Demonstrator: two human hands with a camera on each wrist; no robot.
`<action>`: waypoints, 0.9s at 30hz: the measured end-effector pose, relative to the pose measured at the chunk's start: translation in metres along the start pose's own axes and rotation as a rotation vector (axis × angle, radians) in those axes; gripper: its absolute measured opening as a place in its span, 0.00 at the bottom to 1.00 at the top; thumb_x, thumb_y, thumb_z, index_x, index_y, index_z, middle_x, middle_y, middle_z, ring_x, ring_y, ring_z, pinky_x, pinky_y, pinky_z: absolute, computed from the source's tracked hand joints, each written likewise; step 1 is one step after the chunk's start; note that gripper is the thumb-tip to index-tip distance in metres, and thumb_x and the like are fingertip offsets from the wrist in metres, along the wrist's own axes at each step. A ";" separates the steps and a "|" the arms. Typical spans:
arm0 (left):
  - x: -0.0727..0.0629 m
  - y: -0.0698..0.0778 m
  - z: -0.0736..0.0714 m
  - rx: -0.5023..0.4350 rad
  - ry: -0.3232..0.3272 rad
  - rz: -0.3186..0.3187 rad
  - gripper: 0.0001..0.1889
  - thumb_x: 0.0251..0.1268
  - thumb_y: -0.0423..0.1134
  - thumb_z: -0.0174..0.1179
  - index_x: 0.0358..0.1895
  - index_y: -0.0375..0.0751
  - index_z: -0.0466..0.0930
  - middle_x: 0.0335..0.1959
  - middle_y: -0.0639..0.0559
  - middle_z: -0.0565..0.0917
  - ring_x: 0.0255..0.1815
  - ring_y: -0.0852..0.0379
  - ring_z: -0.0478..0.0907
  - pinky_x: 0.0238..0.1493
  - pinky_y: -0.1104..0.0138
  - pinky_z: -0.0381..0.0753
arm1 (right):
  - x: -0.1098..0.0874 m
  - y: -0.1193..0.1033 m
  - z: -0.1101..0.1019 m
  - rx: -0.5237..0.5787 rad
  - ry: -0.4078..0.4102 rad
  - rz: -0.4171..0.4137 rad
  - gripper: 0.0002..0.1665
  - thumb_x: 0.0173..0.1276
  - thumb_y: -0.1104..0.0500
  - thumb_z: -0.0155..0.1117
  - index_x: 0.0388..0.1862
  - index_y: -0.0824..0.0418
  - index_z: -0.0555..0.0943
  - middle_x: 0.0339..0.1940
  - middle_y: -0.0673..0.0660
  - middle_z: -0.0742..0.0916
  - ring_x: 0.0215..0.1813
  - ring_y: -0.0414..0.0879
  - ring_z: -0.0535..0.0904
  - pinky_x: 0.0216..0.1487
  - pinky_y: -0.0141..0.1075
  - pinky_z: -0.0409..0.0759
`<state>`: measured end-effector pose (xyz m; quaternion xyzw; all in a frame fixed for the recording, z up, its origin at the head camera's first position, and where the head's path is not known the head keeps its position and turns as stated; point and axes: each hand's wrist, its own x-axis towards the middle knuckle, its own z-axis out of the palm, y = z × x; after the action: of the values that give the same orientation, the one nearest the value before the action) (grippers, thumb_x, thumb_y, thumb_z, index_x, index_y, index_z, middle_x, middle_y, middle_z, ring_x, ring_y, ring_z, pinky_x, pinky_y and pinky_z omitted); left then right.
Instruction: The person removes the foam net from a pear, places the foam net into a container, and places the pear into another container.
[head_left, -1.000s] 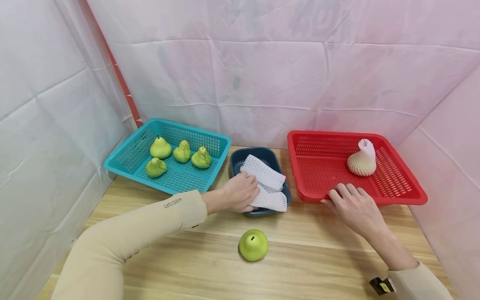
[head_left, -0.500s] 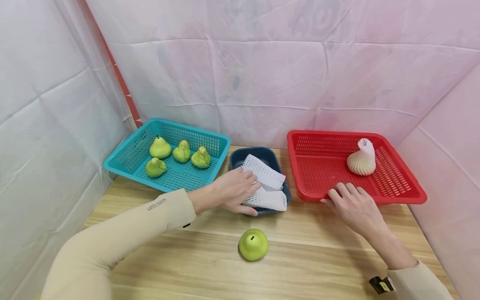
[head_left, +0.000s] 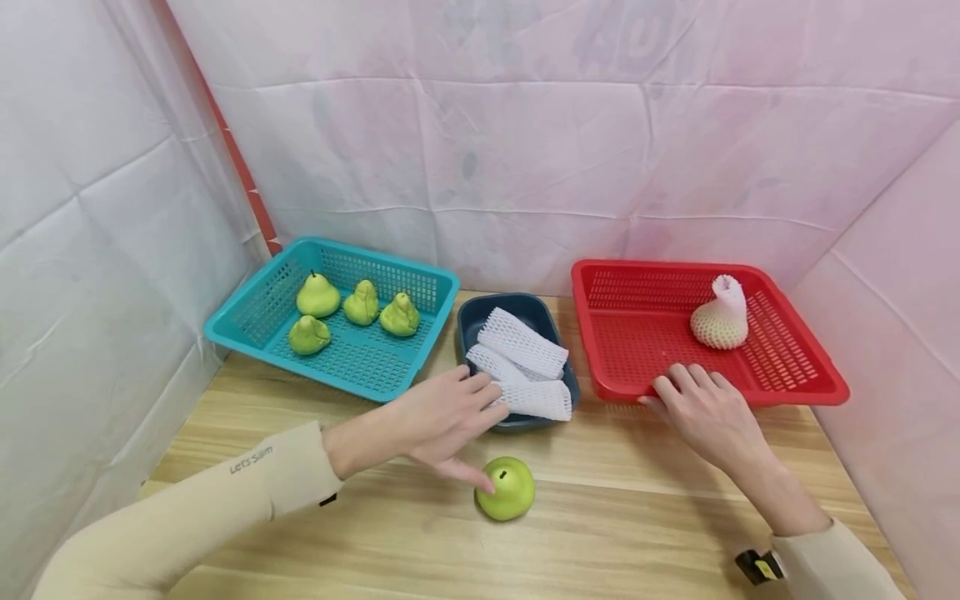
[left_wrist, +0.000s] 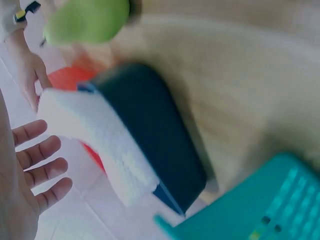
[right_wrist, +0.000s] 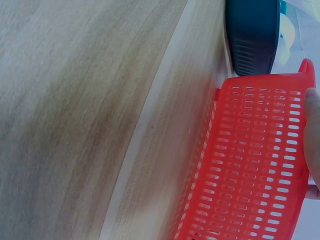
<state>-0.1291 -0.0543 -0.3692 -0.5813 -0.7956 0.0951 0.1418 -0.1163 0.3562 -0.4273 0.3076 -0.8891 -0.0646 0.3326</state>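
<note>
My left hand is over the table with fingers spread. Its fingertips are at the near-left edge of a dark blue box, and its thumb overlaps a green pear standing on the table. Several white foam net sleeves lie in the box and hang over its side. In the left wrist view the palm and fingers show nothing held. My right hand grips the near rim of a red basket, fingers over the edge and thumb outside. A pear in a foam net stands inside that basket.
Left of the box stands a teal basket with several green pears in it. Pale cloth sheets wall in the back and both sides. The wooden table extends in front of the containers.
My left hand has drawn back from the foam sleeves in the box, moving left and nearer, with its thumb now over the pear. The right hand keeps its grip on the red basket.
</note>
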 end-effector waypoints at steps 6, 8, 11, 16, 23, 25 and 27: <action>-0.014 0.024 0.015 -0.059 0.028 -0.004 0.46 0.52 0.92 0.44 0.48 0.52 0.75 0.42 0.59 0.79 0.44 0.58 0.74 0.44 0.66 0.73 | 0.001 0.000 0.000 0.000 0.020 -0.007 0.34 0.89 0.40 0.37 0.34 0.64 0.76 0.30 0.63 0.79 0.29 0.59 0.74 0.25 0.46 0.73; -0.017 0.031 0.021 -0.067 0.040 -0.006 0.46 0.52 0.92 0.44 0.47 0.52 0.75 0.41 0.59 0.78 0.44 0.58 0.74 0.43 0.66 0.72 | 0.001 0.000 0.000 -0.006 0.022 -0.010 0.34 0.89 0.40 0.36 0.34 0.64 0.76 0.30 0.63 0.78 0.29 0.59 0.74 0.25 0.46 0.72; -0.019 0.039 0.029 -0.065 0.057 -0.013 0.46 0.51 0.92 0.45 0.46 0.52 0.75 0.39 0.59 0.78 0.42 0.59 0.73 0.40 0.67 0.70 | 0.001 0.000 0.001 -0.001 0.032 -0.011 0.35 0.89 0.40 0.35 0.34 0.64 0.76 0.30 0.63 0.79 0.29 0.59 0.74 0.25 0.47 0.72; -0.019 0.049 0.042 -0.087 0.051 -0.049 0.45 0.51 0.92 0.46 0.47 0.53 0.76 0.40 0.59 0.77 0.42 0.59 0.72 0.40 0.67 0.70 | 0.001 -0.001 0.000 -0.003 0.023 -0.005 0.35 0.89 0.40 0.36 0.34 0.65 0.75 0.29 0.63 0.78 0.29 0.59 0.74 0.25 0.47 0.73; -0.015 0.059 0.063 -0.146 -0.022 -0.115 0.47 0.50 0.92 0.48 0.51 0.53 0.75 0.44 0.58 0.77 0.45 0.59 0.73 0.44 0.66 0.73 | 0.001 -0.002 -0.001 -0.004 0.006 0.000 0.34 0.88 0.40 0.37 0.33 0.64 0.76 0.30 0.63 0.79 0.29 0.59 0.75 0.26 0.46 0.73; -0.013 0.061 0.067 -0.152 -0.026 -0.124 0.47 0.49 0.92 0.48 0.51 0.53 0.75 0.44 0.58 0.77 0.46 0.59 0.74 0.44 0.66 0.74 | 0.001 -0.002 -0.001 -0.002 0.003 0.002 0.34 0.88 0.40 0.38 0.33 0.64 0.76 0.30 0.63 0.79 0.29 0.59 0.75 0.26 0.46 0.73; -0.011 0.061 0.070 -0.152 -0.022 -0.129 0.47 0.48 0.92 0.49 0.51 0.53 0.76 0.44 0.58 0.78 0.46 0.59 0.74 0.44 0.66 0.74 | 0.001 -0.002 -0.001 -0.001 0.001 0.005 0.35 0.88 0.40 0.38 0.33 0.64 0.76 0.30 0.63 0.79 0.30 0.60 0.75 0.26 0.46 0.74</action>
<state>-0.0946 -0.0447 -0.4552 -0.5371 -0.8376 0.0315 0.0943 -0.1154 0.3544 -0.4263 0.3051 -0.8897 -0.0639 0.3336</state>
